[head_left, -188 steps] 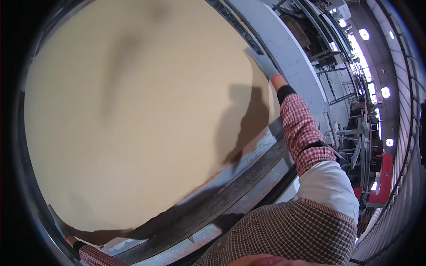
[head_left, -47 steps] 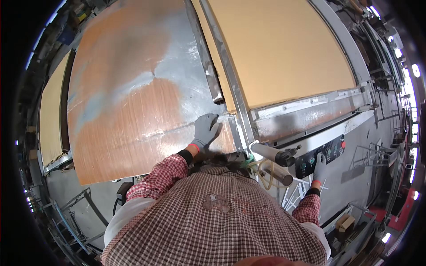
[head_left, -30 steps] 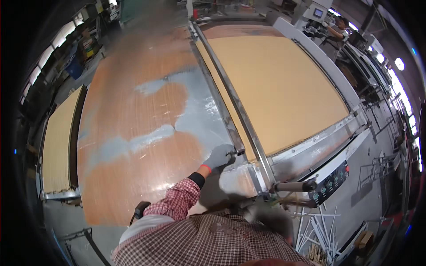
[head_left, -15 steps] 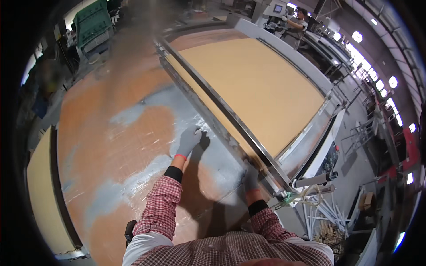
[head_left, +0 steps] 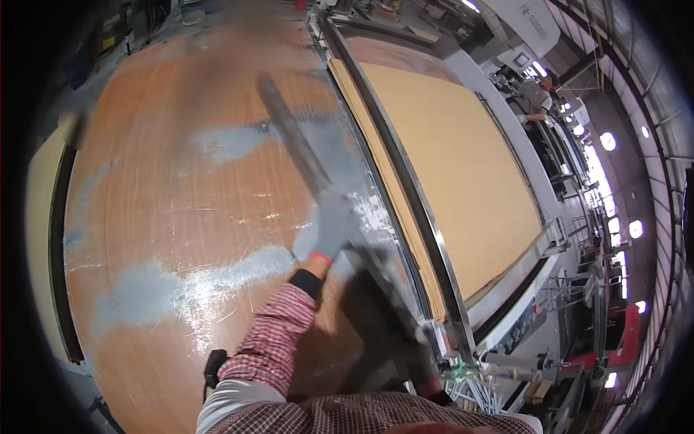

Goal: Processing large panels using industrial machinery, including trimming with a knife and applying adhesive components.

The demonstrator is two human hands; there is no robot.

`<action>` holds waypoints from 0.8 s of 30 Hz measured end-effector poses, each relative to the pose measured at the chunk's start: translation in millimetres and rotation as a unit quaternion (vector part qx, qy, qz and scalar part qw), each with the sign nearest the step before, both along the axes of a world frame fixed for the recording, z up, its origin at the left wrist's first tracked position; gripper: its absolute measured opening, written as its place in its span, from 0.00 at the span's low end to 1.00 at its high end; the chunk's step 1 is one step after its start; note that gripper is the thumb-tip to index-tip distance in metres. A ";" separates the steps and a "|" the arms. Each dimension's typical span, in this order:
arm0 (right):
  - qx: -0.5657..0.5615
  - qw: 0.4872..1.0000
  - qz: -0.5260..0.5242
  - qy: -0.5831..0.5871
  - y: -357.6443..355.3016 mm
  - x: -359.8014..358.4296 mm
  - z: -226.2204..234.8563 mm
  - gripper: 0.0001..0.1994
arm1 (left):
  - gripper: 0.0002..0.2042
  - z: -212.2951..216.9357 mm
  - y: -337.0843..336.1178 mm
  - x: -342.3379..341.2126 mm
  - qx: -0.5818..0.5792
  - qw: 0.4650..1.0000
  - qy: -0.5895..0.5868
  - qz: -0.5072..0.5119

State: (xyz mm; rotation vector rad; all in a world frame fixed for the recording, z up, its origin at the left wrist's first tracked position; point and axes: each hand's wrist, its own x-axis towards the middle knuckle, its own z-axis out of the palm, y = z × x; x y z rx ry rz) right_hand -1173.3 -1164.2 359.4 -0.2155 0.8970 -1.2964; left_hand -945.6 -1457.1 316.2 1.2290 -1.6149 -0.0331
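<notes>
Head view: my left grip [head_left: 334, 226] and right grip [head_left: 421, 356] are clamped on a long bar [head_left: 303, 155] above the worn floor [head_left: 181, 217], beside the loaded board [head_left: 448, 166].

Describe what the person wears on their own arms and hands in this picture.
The left hand wears a grey work glove with a red band at the wrist, then a black cuff. The left sleeve is a red and white small-check shirt over a white layer near the shoulder. The right hand is blurred; its glove looks dark grey with a red edge at the wrist.

Long grey bar [head_left: 303, 148] (motion-blurred) slants across the worn orange floor [head_left: 166, 188]
</notes>
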 end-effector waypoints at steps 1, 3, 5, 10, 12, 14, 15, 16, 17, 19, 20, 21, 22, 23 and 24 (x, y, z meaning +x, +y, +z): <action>-0.006 1.000 -0.007 0.004 -44.8 13.7 1.4 0.24 | 0.15 16.4 -22.1 15.9 0.108 0.993 0.052 -0.007; -0.153 0.976 0.116 0.105 -99.6 41.4 -17.8 0.27 | 0.28 -3.9 -69.4 64.3 0.097 0.922 0.374 -0.017; -0.022 0.999 0.029 0.039 -129.0 19.9 -79.2 0.23 | 0.31 -17.0 -117.0 58.2 0.159 0.772 0.600 -0.133; -0.054 0.995 -0.005 0.087 -122.3 18.5 -50.5 0.19 | 0.34 -62.9 -169.4 40.8 0.322 0.742 0.537 -0.239; -0.072 0.993 -0.097 -0.005 -101.1 -25.6 -38.5 0.18 | 0.54 -57.6 -174.4 -92.1 0.200 0.920 0.311 -0.130; -0.093 0.970 -0.205 -0.089 -86.0 -50.4 -34.0 0.17 | 0.53 -43.0 -170.1 -132.1 0.307 0.853 0.370 -0.201; -0.030 0.974 -0.223 -0.017 -86.8 -43.4 -36.8 0.18 | 0.51 -46.3 -174.0 -111.9 0.361 0.780 0.423 -0.287; 0.033 0.969 -0.238 0.056 -84.5 -36.4 -40.9 0.19 | 0.51 -49.7 -170.3 -105.1 0.367 0.784 0.415 -0.282; 0.035 0.972 -0.230 0.045 -84.6 -33.0 -53.9 0.19 | 0.48 -54.4 -168.4 -91.9 0.364 0.842 0.353 -0.186; -0.079 0.955 -0.134 0.253 -57.7 -56.5 -89.9 0.17 | 0.44 -49.5 -150.6 -118.1 0.380 0.871 0.284 -0.127; -0.037 0.952 -0.112 0.283 -36.6 -66.7 -110.1 0.15 | 0.40 -51.4 -132.3 -118.9 0.340 0.902 0.251 -0.090; 0.009 0.945 -0.094 0.313 -17.0 -75.9 -118.8 0.14 | 0.36 -55.1 -109.1 -124.6 0.299 0.927 0.216 -0.061; 0.068 0.989 -0.089 0.101 -11.0 -40.3 -32.2 0.13 | 0.33 -70.3 -76.2 -104.2 0.299 0.923 0.225 -0.089; -0.008 0.923 0.002 0.384 35.3 -72.2 -63.6 0.14 | 0.30 -58.2 -50.3 -127.0 0.297 0.912 0.240 -0.153; 0.043 0.949 0.040 0.311 65.5 -75.1 -32.3 0.15 | 0.28 -52.0 -16.2 -133.7 0.269 0.924 0.215 -0.164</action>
